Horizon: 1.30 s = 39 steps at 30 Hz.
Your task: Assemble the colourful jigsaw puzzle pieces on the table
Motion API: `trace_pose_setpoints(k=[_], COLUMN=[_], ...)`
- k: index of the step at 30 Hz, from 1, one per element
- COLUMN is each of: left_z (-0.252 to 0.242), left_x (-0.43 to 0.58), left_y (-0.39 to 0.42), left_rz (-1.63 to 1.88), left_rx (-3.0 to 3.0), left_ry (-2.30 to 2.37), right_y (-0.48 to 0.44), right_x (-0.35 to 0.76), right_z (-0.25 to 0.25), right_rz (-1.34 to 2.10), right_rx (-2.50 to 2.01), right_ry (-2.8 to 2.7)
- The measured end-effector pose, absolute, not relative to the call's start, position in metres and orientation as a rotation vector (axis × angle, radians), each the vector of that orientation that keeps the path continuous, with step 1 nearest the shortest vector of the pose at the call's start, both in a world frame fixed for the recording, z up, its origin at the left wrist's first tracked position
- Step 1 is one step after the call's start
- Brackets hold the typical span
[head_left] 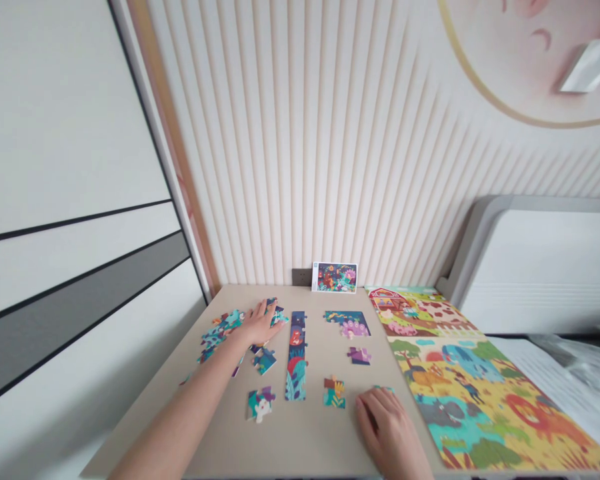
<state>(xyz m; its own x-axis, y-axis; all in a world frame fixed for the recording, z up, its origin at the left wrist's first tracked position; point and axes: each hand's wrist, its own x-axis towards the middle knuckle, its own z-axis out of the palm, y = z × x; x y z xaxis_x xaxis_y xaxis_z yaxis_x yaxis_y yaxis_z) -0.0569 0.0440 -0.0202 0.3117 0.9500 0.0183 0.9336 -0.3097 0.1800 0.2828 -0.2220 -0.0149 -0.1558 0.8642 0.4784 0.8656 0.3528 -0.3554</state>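
"Left hand (261, 325) first: fingers spread apart, touching a dark blue piece (281, 315) toward the back left of the worktop (315, 443). What worries you?"

"Its reach. The forearm (185, 407) crosses over the left side and hides part of the heaped pieces (215, 340). I can't tell whether it touches them, but a dipping wrist could drag several along and scatter them."

"And the right hand (389, 423)?"

"Fingers curled, low at the front right. A teal edge (384, 389) shows just past the knuckles, so I can't tell whether they're clamped on that piece or only lying over it. If only lying over it, a careless lift could skid it toward the safari puzzle (495, 400) nearby and mix the sets."

"What about the joined parts?"

"The tall strip (295, 360) lies flat between the hands, with the corner section (350, 321) farther right. Only interlocking tabs seem to hold the strip together, so a sideways sweep of the left hand could catch its side knobs and bend or split it."

"Anything else?"

"The picture card (335, 277) stands propped by the wall. A knock to the worktop could slide it flat, and the reference would be lost from sight."
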Motion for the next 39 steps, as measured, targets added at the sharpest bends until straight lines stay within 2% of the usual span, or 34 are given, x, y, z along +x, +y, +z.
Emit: trace_pose_setpoints(k=[11,23,39], left_z=[-0.020,0.022,0.008], left_x=[-0.045,-0.071,-0.059], left_y=[0.036,0.020,0.040], left_rz=[0.396,0.296,0.463], left_rx=[2.523,2.687,2.638], left_ry=[1.815,1.378,1.576], right_y=[-0.222,-0.218,-0.219], right_x=[0.284,0.287,0.285], right_z=[-0.014,-0.022,-0.014], right_rz=[0.024,-0.007,0.008], right_rx=[-1.466,-1.458,-1.461], right_ry=[-2.006,-2.038,-2.046])
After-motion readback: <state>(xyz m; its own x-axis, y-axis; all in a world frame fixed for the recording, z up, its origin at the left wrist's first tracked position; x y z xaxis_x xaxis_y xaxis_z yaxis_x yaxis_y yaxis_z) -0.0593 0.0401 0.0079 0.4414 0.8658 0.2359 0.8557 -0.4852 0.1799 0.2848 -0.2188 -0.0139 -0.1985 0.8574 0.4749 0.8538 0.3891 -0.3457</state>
